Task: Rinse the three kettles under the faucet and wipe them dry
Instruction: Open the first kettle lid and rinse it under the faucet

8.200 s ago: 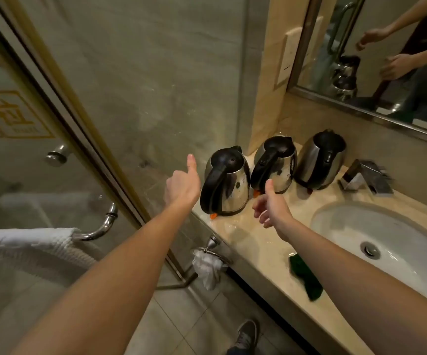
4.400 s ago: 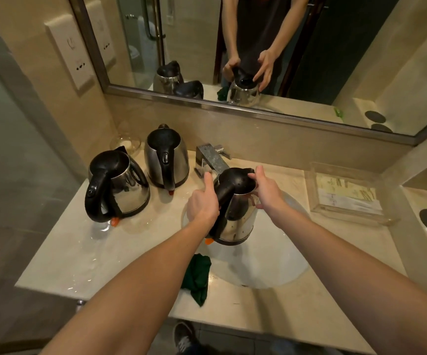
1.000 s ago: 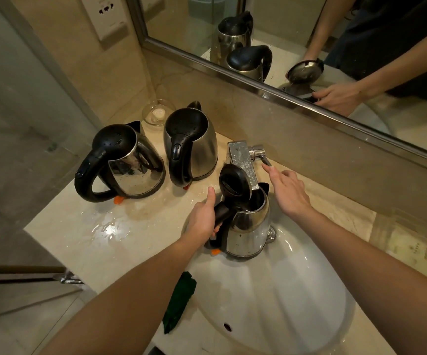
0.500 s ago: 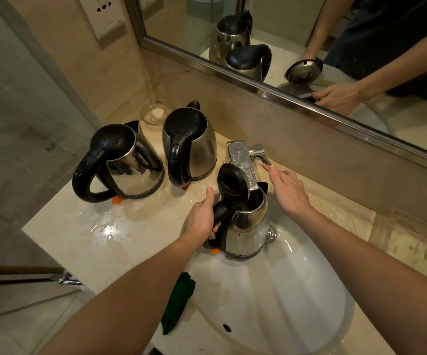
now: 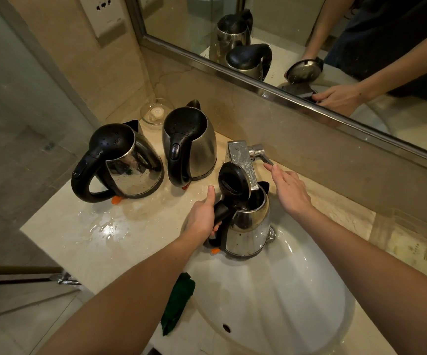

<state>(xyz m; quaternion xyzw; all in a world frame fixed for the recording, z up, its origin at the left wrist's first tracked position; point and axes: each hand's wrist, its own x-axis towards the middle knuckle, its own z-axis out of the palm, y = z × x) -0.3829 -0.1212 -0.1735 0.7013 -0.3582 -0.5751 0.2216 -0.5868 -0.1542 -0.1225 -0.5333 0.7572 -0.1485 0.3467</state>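
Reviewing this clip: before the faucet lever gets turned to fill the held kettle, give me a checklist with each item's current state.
1. Held kettle gripped by its handle in the left hand: ok.
2. Its lid flipped open: ok.
3. Kettle opening beneath the faucet spout: ok, as far as this angle shows.
4. Right hand fingertips at the faucet lever: ok, though firm contact cannot be told.
5. Water running: cannot tell; no stream visible.
6. Green cloth at the sink edge for wiping: ok.
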